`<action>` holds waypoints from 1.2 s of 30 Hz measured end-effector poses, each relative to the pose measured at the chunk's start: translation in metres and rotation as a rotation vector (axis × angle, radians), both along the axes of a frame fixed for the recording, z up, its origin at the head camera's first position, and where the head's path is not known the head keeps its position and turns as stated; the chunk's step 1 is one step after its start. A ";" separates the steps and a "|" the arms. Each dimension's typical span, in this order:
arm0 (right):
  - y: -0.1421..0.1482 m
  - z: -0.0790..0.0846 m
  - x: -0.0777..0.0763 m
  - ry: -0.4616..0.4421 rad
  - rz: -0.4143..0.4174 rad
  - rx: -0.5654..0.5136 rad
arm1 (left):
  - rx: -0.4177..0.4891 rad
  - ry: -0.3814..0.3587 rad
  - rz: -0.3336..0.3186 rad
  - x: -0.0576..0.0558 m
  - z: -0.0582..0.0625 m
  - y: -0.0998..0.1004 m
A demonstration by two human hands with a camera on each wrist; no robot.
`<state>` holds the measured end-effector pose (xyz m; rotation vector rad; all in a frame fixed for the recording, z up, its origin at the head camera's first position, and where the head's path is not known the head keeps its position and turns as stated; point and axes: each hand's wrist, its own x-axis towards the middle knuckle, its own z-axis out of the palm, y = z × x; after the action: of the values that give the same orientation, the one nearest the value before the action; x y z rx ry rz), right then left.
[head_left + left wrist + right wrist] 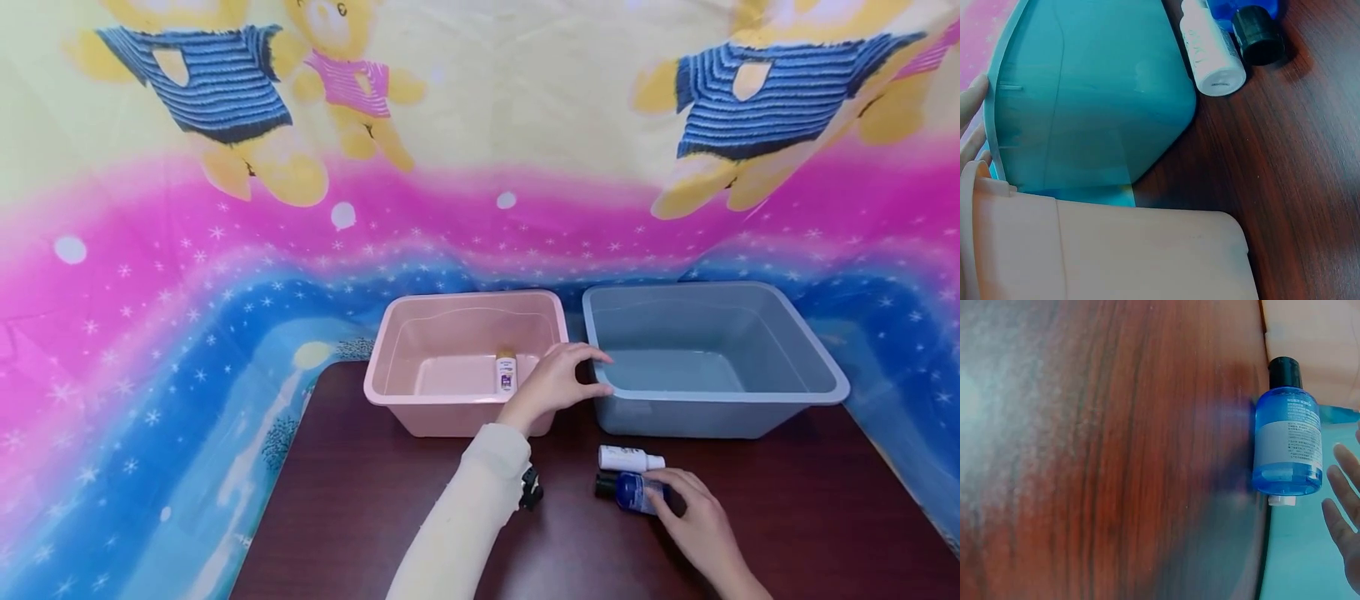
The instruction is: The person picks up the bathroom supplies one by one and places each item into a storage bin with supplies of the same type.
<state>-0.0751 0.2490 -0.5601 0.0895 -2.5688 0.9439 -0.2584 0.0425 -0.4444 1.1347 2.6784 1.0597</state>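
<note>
My left hand (558, 379) reaches over the right edge of the pink bin (442, 400), its thumb and fingertips spread at the left corner of the grey-blue bin (682, 417). In the left wrist view, fingers (972, 100) show beside that bin's rim; firm contact is unclear. My right hand (701, 517) is at the base end of a blue bottle (1288, 440) with a black cap, lying on its side. In the right wrist view its fingers look extended and apart from the bottle. Beside it lies a white bottle (1210, 56).
A small white bottle with a gold-coloured cap (506, 371) is inside the pink bin. Both bins stand side by side at the back of the dark wooden table (360, 517). A printed bear curtain (480, 208) hangs behind and around the table.
</note>
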 end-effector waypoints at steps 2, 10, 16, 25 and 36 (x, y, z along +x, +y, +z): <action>0.000 -0.001 -0.002 -0.008 0.007 0.003 | -0.001 0.004 -0.001 0.000 0.000 0.000; 0.000 -0.005 -0.005 -0.016 0.036 0.029 | -0.006 0.004 0.025 0.003 0.001 0.001; -0.002 -0.008 -0.008 -0.024 0.045 0.042 | -0.006 0.013 0.031 0.003 0.002 0.001; -0.005 -0.015 -0.014 0.040 0.083 0.029 | -0.007 0.026 0.032 0.003 0.002 0.000; -0.007 -0.021 -0.017 -0.014 0.074 0.050 | -0.019 0.041 0.037 0.003 0.000 0.000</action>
<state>-0.0924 0.2423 -0.5814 0.1943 -2.6181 0.9105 -0.2551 0.0426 -0.4443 1.1204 2.7452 1.0251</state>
